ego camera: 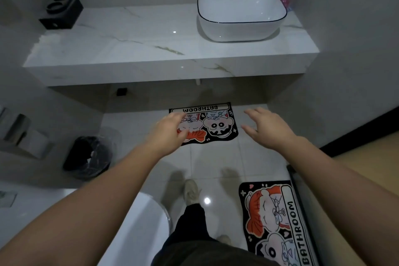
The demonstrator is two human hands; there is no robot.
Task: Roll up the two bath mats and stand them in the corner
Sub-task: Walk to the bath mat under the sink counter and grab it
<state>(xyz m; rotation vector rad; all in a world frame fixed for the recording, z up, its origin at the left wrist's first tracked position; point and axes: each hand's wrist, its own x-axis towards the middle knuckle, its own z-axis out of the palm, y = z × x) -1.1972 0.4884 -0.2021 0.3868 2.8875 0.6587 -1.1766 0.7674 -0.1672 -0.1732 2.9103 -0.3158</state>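
A glossy pale tiled floor [216, 157] runs under a white marble counter [151, 49] that carries a white basin [241, 15] at its right end and a black holder [61, 12] at its left. One bath mat [218, 127] lies flat at the counter's foot, the second mat [278, 222] flat by the door threshold at the floor's right edge. Left hand [172, 129] and right hand [267, 125] hover spread open and empty over the first.

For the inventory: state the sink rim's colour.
The sink is white with a thin black rim, in the head view.
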